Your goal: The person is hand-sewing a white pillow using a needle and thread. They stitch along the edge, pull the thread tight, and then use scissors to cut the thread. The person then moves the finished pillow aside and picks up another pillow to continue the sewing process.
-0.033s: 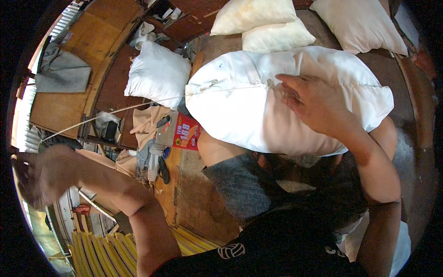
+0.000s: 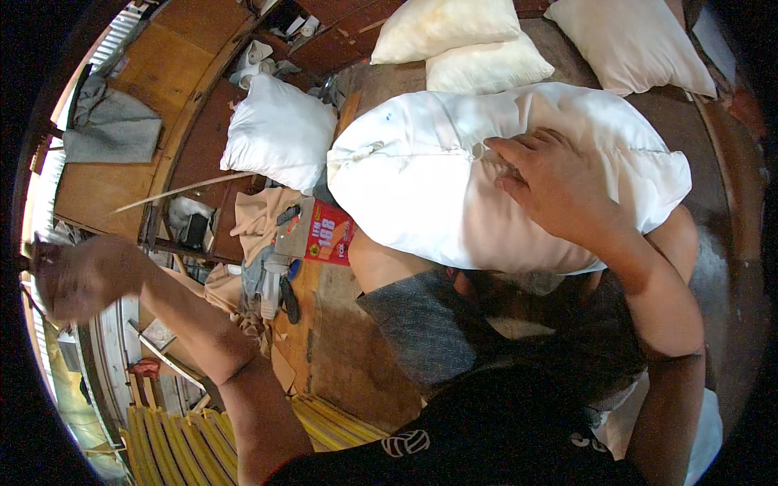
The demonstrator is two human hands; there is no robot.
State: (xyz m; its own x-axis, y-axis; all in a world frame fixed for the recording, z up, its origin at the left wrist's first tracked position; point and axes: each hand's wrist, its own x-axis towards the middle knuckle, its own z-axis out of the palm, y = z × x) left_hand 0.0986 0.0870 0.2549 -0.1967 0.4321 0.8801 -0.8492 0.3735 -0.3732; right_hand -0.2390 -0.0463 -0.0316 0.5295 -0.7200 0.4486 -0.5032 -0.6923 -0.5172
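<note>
A large, plump white pillow (image 2: 405, 194) lies across my lap, with a gathered seam along its middle. My right hand (image 2: 551, 174) rests on the seam, its bent fingers and thumb gripping the fabric beside a small puckered gap. My left hand (image 2: 85, 279) is raised far out to the left, away from the pillow. It is smeared by motion, so its fingers and anything in them cannot be made out. Between that hand and the pillow runs a thin pale strand (image 2: 186, 190); its ends are unclear.
A smaller white pillow (image 2: 279, 130) sits to the left. Two cream pillows (image 2: 446, 32) are stacked at the back, with another pale pillow (image 2: 632, 44) at far right. Beside my knee lies a red packet (image 2: 328, 233). Beige cloth (image 2: 259, 211) and yellow slats (image 2: 178, 441) are on the left.
My left hand has risen slightly. The pale strand, which stretched from the pillow toward that hand, now shows over a shorter length. My right hand has shifted a little on the seam.
</note>
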